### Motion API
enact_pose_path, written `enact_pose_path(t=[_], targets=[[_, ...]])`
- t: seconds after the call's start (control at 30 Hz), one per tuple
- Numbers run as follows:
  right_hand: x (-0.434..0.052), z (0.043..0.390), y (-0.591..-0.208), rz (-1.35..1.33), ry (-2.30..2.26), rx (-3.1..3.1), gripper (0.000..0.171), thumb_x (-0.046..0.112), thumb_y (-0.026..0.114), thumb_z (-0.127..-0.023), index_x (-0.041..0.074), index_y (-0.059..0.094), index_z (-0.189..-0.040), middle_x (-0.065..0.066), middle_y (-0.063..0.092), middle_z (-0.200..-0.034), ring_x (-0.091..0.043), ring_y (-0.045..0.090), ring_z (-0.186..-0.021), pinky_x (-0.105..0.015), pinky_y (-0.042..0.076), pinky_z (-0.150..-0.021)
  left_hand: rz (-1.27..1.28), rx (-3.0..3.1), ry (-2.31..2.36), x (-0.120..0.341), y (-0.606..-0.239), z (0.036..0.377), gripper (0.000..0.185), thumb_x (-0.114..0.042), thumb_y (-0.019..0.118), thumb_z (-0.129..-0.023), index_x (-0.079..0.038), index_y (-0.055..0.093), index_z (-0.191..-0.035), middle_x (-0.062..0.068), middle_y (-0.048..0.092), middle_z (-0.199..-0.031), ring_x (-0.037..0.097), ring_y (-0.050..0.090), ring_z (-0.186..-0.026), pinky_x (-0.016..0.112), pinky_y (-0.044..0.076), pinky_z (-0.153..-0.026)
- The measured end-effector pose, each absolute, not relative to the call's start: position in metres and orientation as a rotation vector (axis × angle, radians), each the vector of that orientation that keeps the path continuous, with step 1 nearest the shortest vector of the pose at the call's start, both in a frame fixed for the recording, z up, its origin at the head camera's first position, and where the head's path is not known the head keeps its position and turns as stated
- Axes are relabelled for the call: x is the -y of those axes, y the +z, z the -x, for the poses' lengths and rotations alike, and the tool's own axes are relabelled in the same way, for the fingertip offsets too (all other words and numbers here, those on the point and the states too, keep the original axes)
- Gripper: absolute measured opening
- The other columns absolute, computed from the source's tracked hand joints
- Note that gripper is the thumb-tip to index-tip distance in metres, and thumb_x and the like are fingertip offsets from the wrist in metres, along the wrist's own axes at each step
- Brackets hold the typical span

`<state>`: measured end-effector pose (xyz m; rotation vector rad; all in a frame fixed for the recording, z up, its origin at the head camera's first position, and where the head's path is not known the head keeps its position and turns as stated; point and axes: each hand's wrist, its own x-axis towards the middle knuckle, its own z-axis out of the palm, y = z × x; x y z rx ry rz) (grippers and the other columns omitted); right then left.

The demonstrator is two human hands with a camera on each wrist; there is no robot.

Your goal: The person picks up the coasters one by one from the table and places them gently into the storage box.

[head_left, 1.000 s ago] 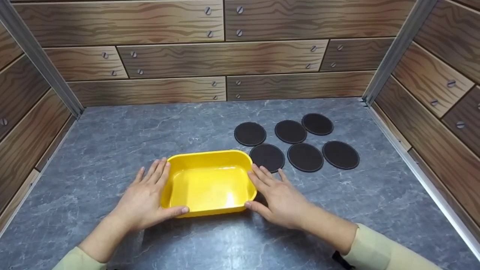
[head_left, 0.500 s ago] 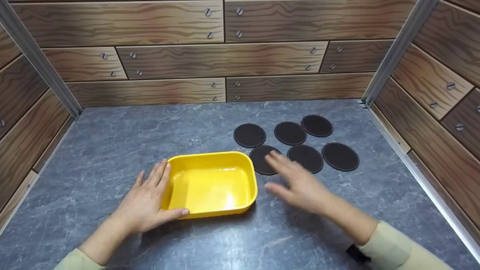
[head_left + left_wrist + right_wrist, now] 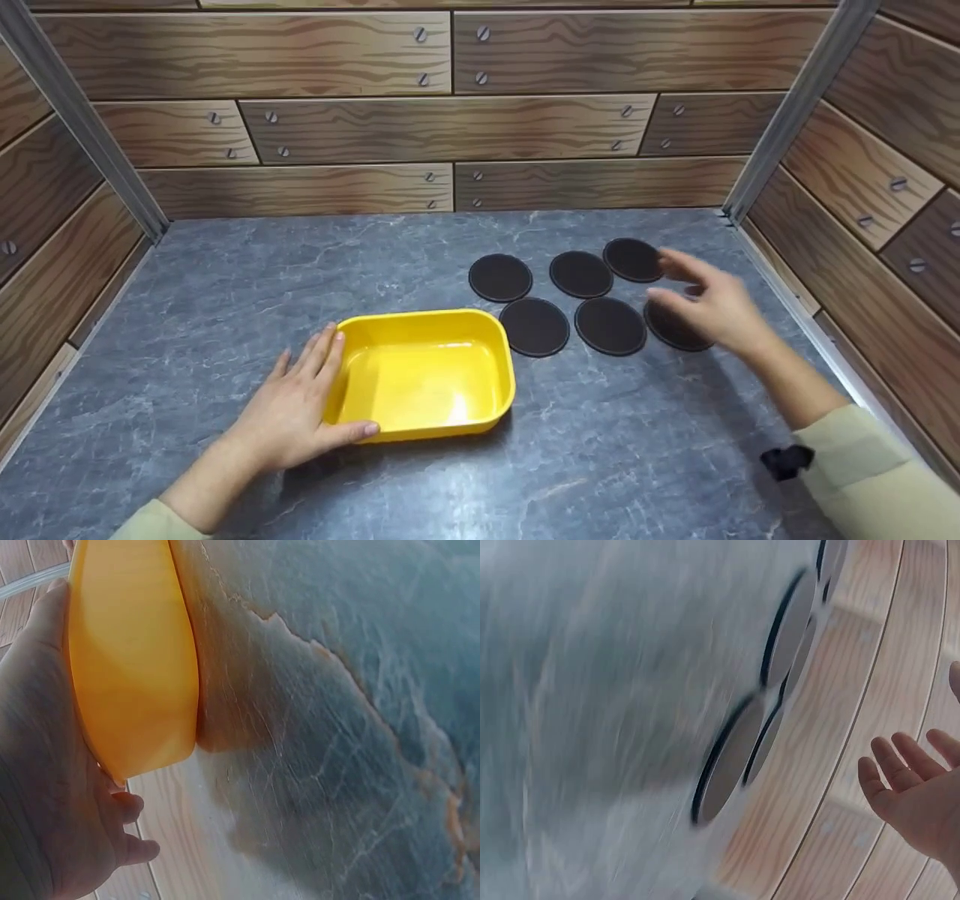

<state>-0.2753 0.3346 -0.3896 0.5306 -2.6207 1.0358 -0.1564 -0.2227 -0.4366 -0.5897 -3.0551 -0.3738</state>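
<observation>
Surface: grey marbled tabletop, walled on three sides by wood-grain panels with screw heads.
Near sleeves: pale cuffs at the bottom edge of the head view, a black strap at the right wrist.
Left hand: flat against the left side of the yellow tray, fingers straight and close together along its wall, thumb laid across the near corner; in the left wrist view, palm pressed to the tray's outer wall.
Yellow tray: rectangular, rounded corners, nothing inside; standing on the tabletop left of centre, near edge closest to the person, far right corner just beside one coaster.
Right hand: raised over the right end of the coaster group, blurred; fingers spread and relaxed, holding nothing; in the right wrist view, fingertips apart and clear of the surface.
Coasters: six dark round discs in two rows of three, right of the tray.
Near row: left coaster, middle coaster, right coaster partly hidden beneath the right hand.
Far row: far-left coaster, far-middle coaster, far-right coaster just beside the fingertips.
Contact with coasters: cannot tell from the blur.
</observation>
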Motion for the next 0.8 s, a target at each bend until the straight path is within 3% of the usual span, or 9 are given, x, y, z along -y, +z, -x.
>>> enact_pose_path(t=[0.07,0.17,0.3,0.37,0.7,0.8], targets=[[-0.350,0.281,-0.391,-0.485,1.097,2.631,0.061,0.017,0.081,-0.096,0.003,0.058,-0.150,-0.025,0.068,-0.136,-0.043,0.065,-0.124,-0.011,0.049,-0.089,0.591,3.058,-0.379,0.222,-0.438,0.155,0.123,-0.085,0.054,-0.090,0.003,0.018,-0.168,0.024,0.011,-0.175,0.045,0.022,-0.158,0.073,0.021,-0.120],[-0.370,0.287,-0.397,-0.428,1.148,2.663,0.059,0.016,0.080,-0.097,0.000,0.058,-0.149,-0.029,0.065,-0.138,-0.032,0.067,-0.122,-0.004,0.045,-0.086,0.591,3.059,-0.381,0.222,-0.440,0.155,0.123,-0.085,0.054,-0.090,0.003,0.018,-0.168,0.024,0.011,-0.175,0.046,0.023,-0.157,0.073,0.022,-0.120],[-0.392,0.291,-0.408,-0.361,1.182,2.738,0.062,0.019,0.079,-0.099,-0.003,0.054,-0.151,-0.033,0.060,-0.143,-0.037,0.062,-0.128,-0.003,0.042,-0.086,0.598,3.062,-0.379,0.220,-0.440,0.156,0.123,-0.085,0.054,-0.090,0.003,0.018,-0.168,0.024,0.011,-0.175,0.046,0.023,-0.157,0.072,0.022,-0.121],[-0.400,0.292,-0.413,-0.336,1.197,2.780,0.065,0.021,0.078,-0.100,-0.004,0.051,-0.153,-0.034,0.057,-0.146,-0.051,0.053,-0.134,-0.002,0.040,-0.086,0.597,3.067,-0.378,0.220,-0.441,0.157,0.123,-0.086,0.053,-0.090,0.002,0.017,-0.168,0.023,0.011,-0.175,0.046,0.023,-0.157,0.073,0.022,-0.120],[-0.421,0.303,-0.432,-0.255,1.248,2.942,0.076,0.030,0.078,-0.099,-0.004,0.044,-0.158,-0.031,0.049,-0.156,-0.050,0.047,-0.141,-0.006,0.038,-0.089,0.595,3.067,-0.365,0.221,-0.439,0.157,0.125,-0.089,0.049,-0.089,0.002,0.015,-0.168,0.022,0.007,-0.175,0.047,0.023,-0.157,0.072,0.021,-0.121],[-0.422,0.304,-0.438,-0.257,1.277,2.976,0.077,0.029,0.079,-0.099,-0.004,0.043,-0.158,-0.032,0.049,-0.155,-0.048,0.048,-0.141,-0.011,0.039,-0.096,0.594,3.067,-0.362,0.222,-0.438,0.154,0.125,-0.089,0.049,-0.090,0.002,0.015,-0.168,0.022,0.007,-0.175,0.047,0.023,-0.157,0.072,0.022,-0.120]])
